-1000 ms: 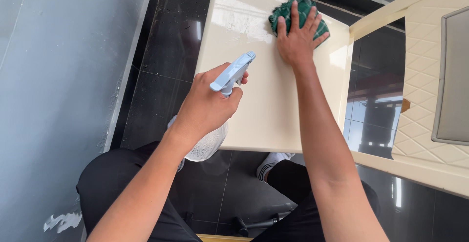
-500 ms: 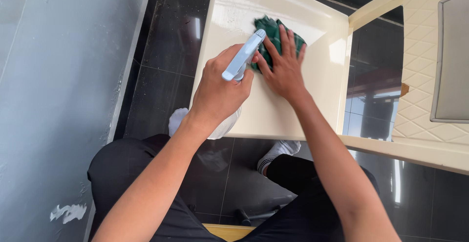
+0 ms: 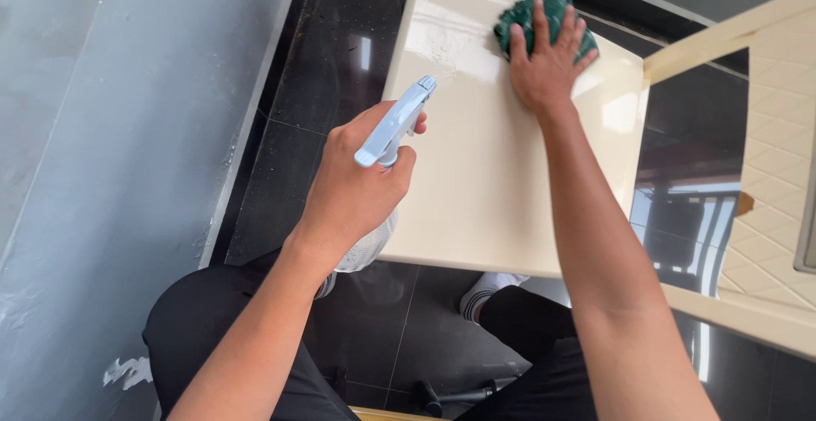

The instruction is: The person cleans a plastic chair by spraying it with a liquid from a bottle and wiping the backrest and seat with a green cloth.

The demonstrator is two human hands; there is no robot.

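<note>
My left hand (image 3: 357, 187) grips a spray bottle (image 3: 393, 123) with a pale blue trigger head; its clear body hangs below my fist, near the front left edge of a cream plastic table (image 3: 484, 174). The nozzle points toward a wet, glossy patch at the table's far end. My right hand (image 3: 548, 59) is stretched out and lies flat on a crumpled dark green cloth (image 3: 544, 8), pressing it against the table's far right corner.
A grey wall (image 3: 110, 157) runs along the left, beside a glossy black tiled floor (image 3: 319, 72). A cream plastic chair (image 3: 765, 183) with a woven-pattern back stands to the right. My black-trousered knees and a white sock (image 3: 484, 289) show below the table.
My right hand has swept the green cloth from the table's middle back out to the far right corner. The spray bottle has pulled back toward me and to the left.
</note>
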